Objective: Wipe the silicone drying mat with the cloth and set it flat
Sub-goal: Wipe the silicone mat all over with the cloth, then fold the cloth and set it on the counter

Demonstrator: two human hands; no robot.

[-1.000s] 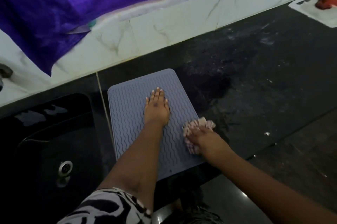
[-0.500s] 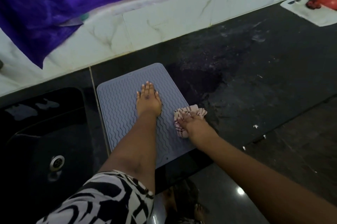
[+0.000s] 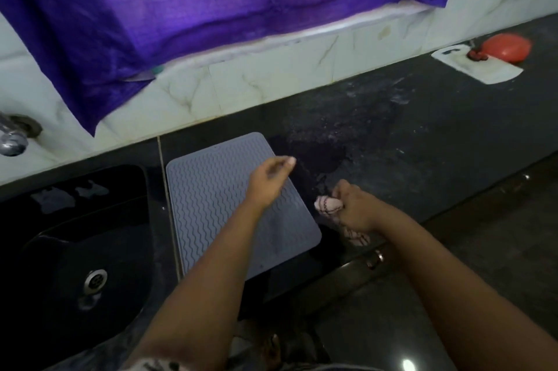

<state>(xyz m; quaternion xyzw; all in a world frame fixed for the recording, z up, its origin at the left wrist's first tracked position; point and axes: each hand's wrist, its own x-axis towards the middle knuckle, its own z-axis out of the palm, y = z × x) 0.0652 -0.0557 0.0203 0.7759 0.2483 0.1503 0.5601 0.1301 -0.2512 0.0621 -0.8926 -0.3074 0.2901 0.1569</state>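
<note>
The grey silicone drying mat, ribbed with wavy lines, lies flat on the black counter just right of the sink. My left hand hovers over the mat's right edge, raised off it, fingers loosely curled and holding nothing. My right hand is off the mat, to its right over the counter, closed around the bunched pink-and-white checked cloth. A loose end of the cloth hangs below that hand.
A black sink with a metal drain sits left of the mat, a tap above it. A purple curtain hangs over the tiled wall. At far right a white board carries a red object.
My left hand has lifted off the mat, where it was pressed flat. My right hand has moved the cloth off the mat's right edge and bunched it up over the counter.
</note>
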